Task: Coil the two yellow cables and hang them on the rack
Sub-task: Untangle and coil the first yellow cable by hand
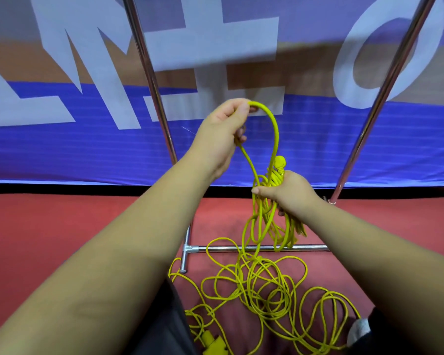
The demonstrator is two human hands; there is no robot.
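My left hand (223, 129) is up high, thumb and fingers pinching the top of a cable (276, 134) loop. My right hand (291, 194) sits lower, clenched round a bunch of coils, with a plug (280, 162) poking up just above the fist and loops dangling below. The yellow line drops to a loose tangle (262, 285) on the red floor (62, 226) by my legs, at the rack (310, 248) base bar. A socket block (213, 342) lies at the bottom edge. Rack poles rise on either side of my hands, with a blue banner (62, 149) behind.
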